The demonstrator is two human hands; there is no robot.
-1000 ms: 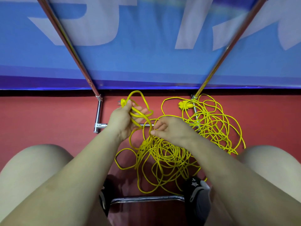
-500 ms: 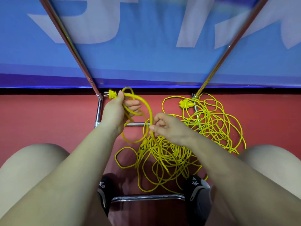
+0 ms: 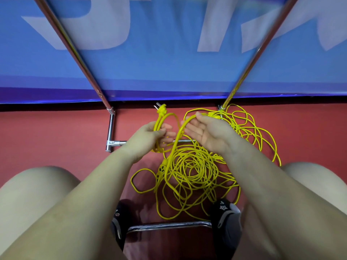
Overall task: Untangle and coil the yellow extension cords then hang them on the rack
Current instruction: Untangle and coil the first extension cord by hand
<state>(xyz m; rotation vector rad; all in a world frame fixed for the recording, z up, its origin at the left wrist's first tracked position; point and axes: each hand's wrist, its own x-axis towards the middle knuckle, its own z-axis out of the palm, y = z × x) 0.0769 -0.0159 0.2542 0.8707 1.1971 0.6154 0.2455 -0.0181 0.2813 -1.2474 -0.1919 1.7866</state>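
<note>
While the left hand (image 3: 150, 136) grips a few finished loops near the plug (image 3: 161, 110), the right hand (image 3: 204, 134) lifts cord on straight, spread fingers; the strand could slip off or drag the floor tangle (image 3: 193, 169) into knots.

My left hand (image 3: 150, 136) grips a few loops of cord, its plug (image 3: 161, 110) at the far end, left of my right hand (image 3: 203, 131). The tangled cords (image 3: 193, 169) lie on the floor (image 3: 47, 132) between my shoes (image 3: 228, 218), near the rack's base (image 3: 111, 128).
</note>
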